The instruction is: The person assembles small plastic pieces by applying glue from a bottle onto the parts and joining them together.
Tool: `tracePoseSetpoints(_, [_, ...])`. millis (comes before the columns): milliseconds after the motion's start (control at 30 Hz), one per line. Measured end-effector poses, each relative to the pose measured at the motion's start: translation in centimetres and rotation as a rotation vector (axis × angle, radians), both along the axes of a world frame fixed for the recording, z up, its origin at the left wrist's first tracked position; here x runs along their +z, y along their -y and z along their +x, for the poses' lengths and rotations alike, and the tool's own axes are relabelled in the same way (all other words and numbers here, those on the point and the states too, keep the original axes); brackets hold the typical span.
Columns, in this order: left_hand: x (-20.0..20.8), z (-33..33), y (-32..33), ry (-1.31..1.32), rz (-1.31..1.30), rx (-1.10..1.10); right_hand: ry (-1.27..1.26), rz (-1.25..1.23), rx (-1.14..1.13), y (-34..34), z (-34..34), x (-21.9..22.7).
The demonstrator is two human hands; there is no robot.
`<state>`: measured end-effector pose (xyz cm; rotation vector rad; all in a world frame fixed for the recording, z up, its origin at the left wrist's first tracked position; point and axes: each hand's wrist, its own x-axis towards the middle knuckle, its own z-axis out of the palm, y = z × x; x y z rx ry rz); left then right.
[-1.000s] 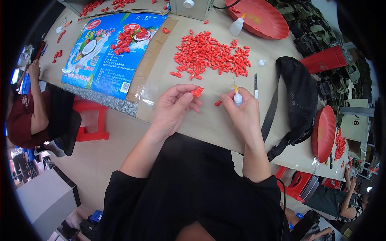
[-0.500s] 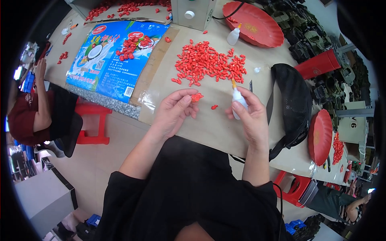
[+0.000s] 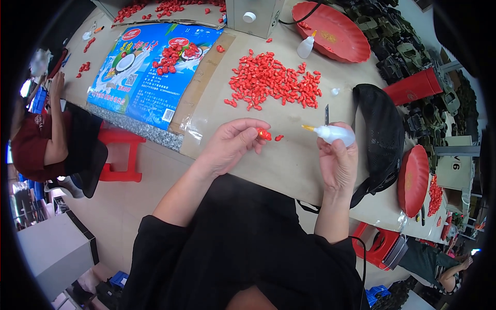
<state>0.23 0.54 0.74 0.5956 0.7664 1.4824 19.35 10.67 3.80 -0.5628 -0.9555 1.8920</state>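
My left hand (image 3: 232, 144) pinches a small red peanut-shaped piece (image 3: 264, 134) between thumb and fingers, above the near part of the table. In my right hand (image 3: 338, 155) is a white squeeze bottle (image 3: 336, 135), tilted nearly level, its yellow nozzle pointing left toward the left hand but apart from the piece. One loose red piece (image 3: 279, 138) lies on the table between the hands. Beyond them spreads a pile of similar red pieces (image 3: 268, 80). A knife-like blade (image 3: 327, 114) lies just past the right hand, partly hidden.
A second squeeze bottle (image 3: 305, 47) stands by a red scalloped tray (image 3: 341, 36) at the back. A black mesh bag (image 3: 380, 139) lies right of my right hand. Flattened blue cardboard (image 3: 139, 77) bears more red pieces, left. A metal box (image 3: 253, 20) stands behind. Another person (image 3: 44, 134) sits at the left.
My right hand has moved slightly right and turned the bottle from upright to nearly level, nozzle leftward. My left hand has shifted a little right, still holding the red piece.
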Motion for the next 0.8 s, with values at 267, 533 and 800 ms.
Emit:
tracePoseSetpoints(267, [-0.6,0.0,0.1,0.072,0.000,-0.034,-0.022,0.016,0.069,1.1,-1.7,0.1])
tracePoseSetpoints(533, [-0.6,0.0,0.3,0.089,-0.021,-0.057,0.174,0.273,-0.001,2.2,-2.1,-0.6])
tracePoseSetpoints(800, [-0.5,0.0,0.4,0.091,-0.005,-0.047,0.209,0.332,-0.047,2.4,-2.0,-0.7])
